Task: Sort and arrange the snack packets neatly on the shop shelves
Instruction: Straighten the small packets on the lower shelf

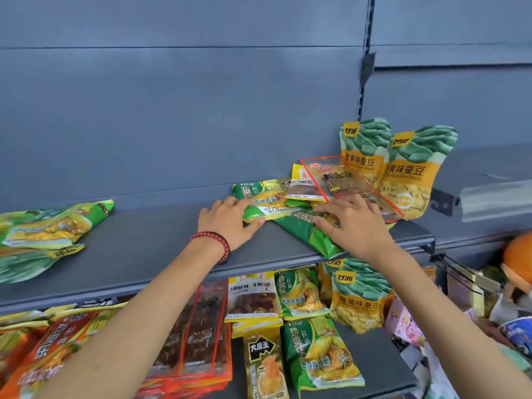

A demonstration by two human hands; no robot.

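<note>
On my feed the packets that matter sit heaped at the right end of the upper shelf (pixel 129 254), and both hands are on that heap. The left hand (pixel 230 223) lies palm down with its fingers straight and close together. Its fingertips rest on the near end of a green noodle packet (pixel 267 201), and the thumb stretches along that packet's front edge. A red bead bracelet (pixel 214 243) circles that wrist.

The right hand (pixel 352 226) is just beside it, also palm down, with fingers splayed and only slightly bent. It presses on a flat bean packet (pixel 308 237) whose corner juts over the shelf's front lip. Neither hand pinches or grips anything.

A clear red-edged packet (pixel 342 182) lies tilted just behind the right hand's fingers, over a yellow packet (pixel 300 182). I cannot tell whether the fingertips touch the clear one or only the packet beneath. Behind these, two standing bean bags (pixel 414 174) lean against the back panel.

Well apart, at the shelf's left end, lies a loose left pile (pixel 43 228) of green and yellow packets. Below, the lower shelf (pixel 380 364) holds more packets in rows.
</note>
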